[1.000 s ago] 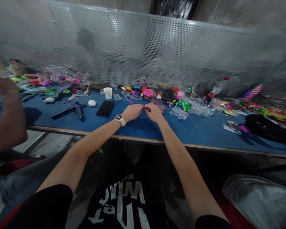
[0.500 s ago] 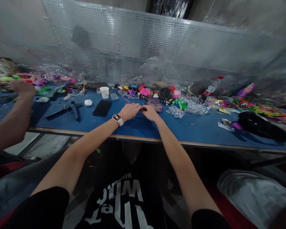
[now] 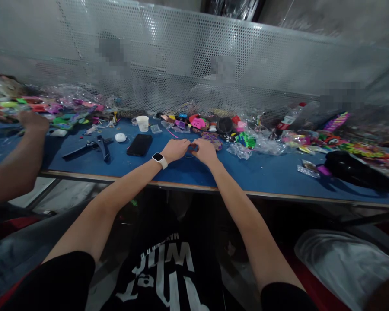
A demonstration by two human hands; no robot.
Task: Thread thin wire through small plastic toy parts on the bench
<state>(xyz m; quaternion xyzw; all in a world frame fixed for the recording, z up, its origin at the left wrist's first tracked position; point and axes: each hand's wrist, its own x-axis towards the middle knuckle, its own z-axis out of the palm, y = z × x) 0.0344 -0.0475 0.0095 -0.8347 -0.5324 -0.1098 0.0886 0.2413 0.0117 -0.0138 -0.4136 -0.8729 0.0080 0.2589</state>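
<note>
Over the blue table [image 3: 256, 172], my left hand [image 3: 176, 150] and my right hand [image 3: 205, 151] meet almost fingertip to fingertip. Both have bent fingers closed on something small. Its kind cannot be made out; a thin, clear edge shows just below the fingertips. Behind my right hand lies a purple and brown patterned piece [image 3: 215, 141], partly covered by that hand. A thin pink stick [image 3: 172, 134] rests just beyond my left hand. A watch with a pale strap [image 3: 160, 160] is on my left wrist.
To the left lie a black phone [image 3: 139, 145], a white earbud case [image 3: 120, 137], a dark strap-like tool [image 3: 100, 149] and a white cup [image 3: 142, 124]. Colourful toys and clear plastic bags [image 3: 269, 144] line the perforated metal screen [image 3: 168, 52]. Another person's arm [image 3: 26, 160] reaches in at far left.
My right hand's fingers have shifted and parted slightly from my left fingertips, showing a small gap between them. The watch face has gone dark.
</note>
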